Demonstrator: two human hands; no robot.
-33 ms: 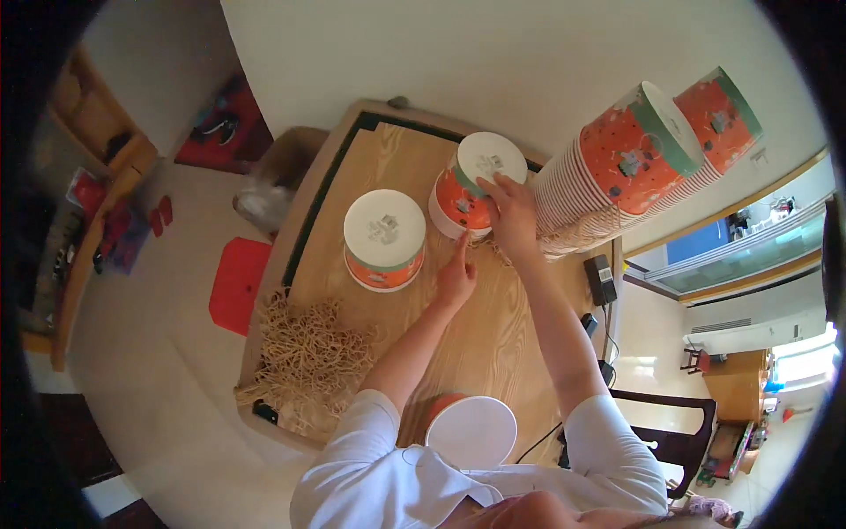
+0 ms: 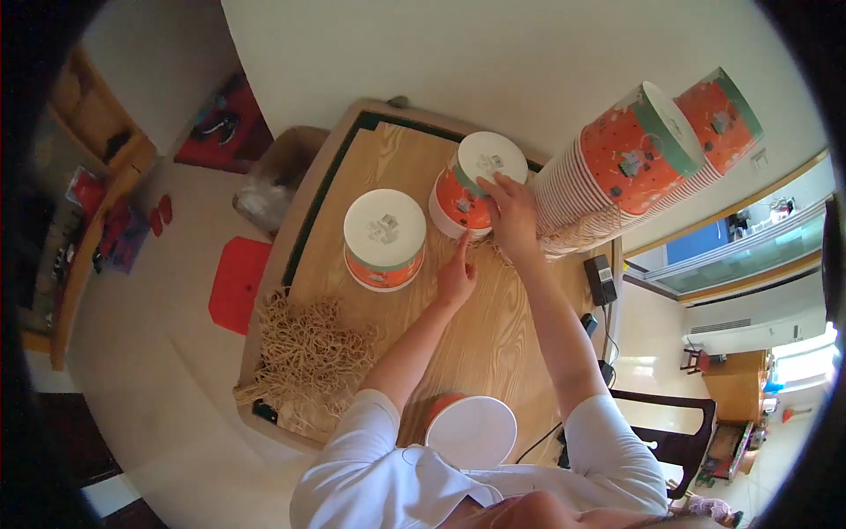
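A round orange paper bucket (image 2: pixel 460 201) with a green band and a white end stands upside down near the table's far edge. Over its right side lies my right hand (image 2: pixel 514 212), fingertips on the white end and the wall. My left hand (image 2: pixel 456 279) reaches to the bucket's lower rim with its index finger stretched out, the other fingers curled; nothing shows in it. To the left stands a similar bucket (image 2: pixel 385 231), white end up. Another bucket (image 2: pixel 472 432), showing a white round face, is close to my body.
Tall nested stacks of the same buckets (image 2: pixel 630 150) lean at the right, with tan strands (image 2: pixel 577 238) beside them. A heap of tan cords (image 2: pixel 308 353) covers the table's left corner. Black adapters (image 2: pixel 601 280) and cables lie along the right edge. A red stool (image 2: pixel 238 284) stands left.
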